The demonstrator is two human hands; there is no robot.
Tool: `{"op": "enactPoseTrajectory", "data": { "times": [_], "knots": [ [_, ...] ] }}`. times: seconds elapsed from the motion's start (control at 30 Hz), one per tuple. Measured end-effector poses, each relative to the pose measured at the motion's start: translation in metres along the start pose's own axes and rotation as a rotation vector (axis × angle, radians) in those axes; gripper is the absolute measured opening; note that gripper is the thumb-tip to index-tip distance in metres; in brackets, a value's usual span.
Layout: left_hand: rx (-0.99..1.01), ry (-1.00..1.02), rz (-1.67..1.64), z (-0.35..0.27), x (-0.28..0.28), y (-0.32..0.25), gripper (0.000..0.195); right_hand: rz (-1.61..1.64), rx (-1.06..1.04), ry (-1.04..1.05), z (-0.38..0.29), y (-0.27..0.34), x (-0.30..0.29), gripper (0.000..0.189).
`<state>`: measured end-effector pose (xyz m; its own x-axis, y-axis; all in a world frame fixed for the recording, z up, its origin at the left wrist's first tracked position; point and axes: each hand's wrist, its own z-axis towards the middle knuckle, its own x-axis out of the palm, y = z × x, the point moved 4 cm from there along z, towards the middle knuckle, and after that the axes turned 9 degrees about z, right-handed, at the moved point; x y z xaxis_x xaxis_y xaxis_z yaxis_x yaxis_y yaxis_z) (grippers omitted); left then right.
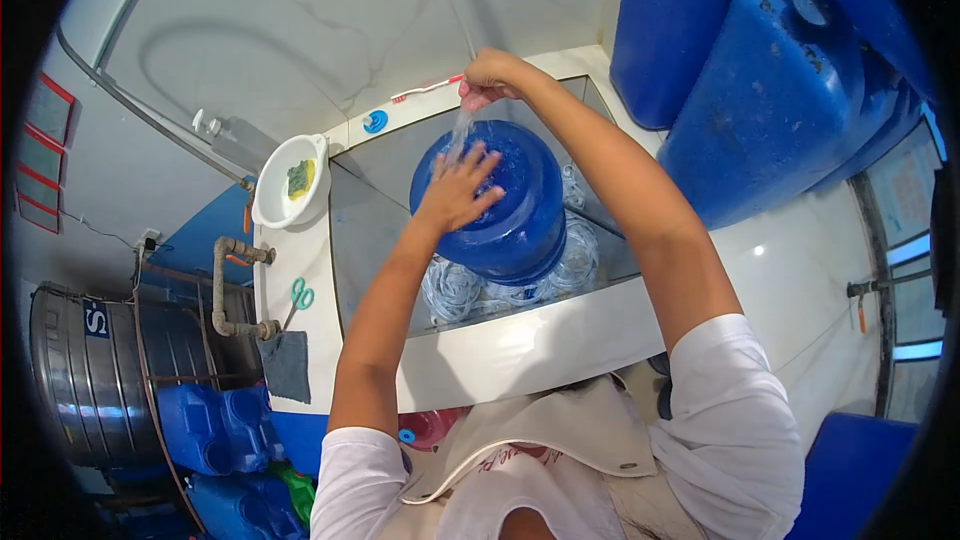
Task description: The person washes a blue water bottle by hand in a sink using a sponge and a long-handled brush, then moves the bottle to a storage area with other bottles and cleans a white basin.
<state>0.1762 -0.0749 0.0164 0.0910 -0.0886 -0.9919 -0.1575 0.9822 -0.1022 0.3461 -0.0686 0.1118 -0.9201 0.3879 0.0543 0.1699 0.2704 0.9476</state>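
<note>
A round blue plastic water jug (517, 232) stands in the recessed sink (375, 240), its broad end facing up. My left hand (457, 199) lies on that wet end with its fingers spread. Above the jug's far edge, my right hand (489, 80) is closed around the end of a hose (471, 45), mostly hidden by the fingers. A stream of water (459, 136) runs from it onto the jug beside my left fingers. Bundles of pale cord (452, 289) sit under and around the jug.
On the sink's ledge lie a toothbrush (427, 88) and a blue cap (375, 121). At left are a white basin (274, 214) with a sponge (301, 178), a pump bottle (244, 142), green-handled scissors (301, 295) and a grey cloth (285, 366). Large blue containers (757, 97) stand right.
</note>
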Motion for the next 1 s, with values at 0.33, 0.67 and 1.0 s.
{"op": "enactPoseTrajectory", "data": {
  "times": [0.33,0.67,1.0],
  "knots": [
    [-0.123,-0.021,0.150,0.018,0.014,-0.005,0.051,-0.077,0.026,-0.019,0.005,-0.009,-0.006,0.010],
    [-0.953,0.092,0.087,0.018,0.019,0.027,0.062,-0.293,-0.008,-0.044,0.014,-0.012,-0.005,0.016],
    [0.017,0.026,0.341,0.004,0.006,0.014,0.053,-0.036,0.019,-0.011,0.010,-0.009,0.004,0.006]
  ]
}}
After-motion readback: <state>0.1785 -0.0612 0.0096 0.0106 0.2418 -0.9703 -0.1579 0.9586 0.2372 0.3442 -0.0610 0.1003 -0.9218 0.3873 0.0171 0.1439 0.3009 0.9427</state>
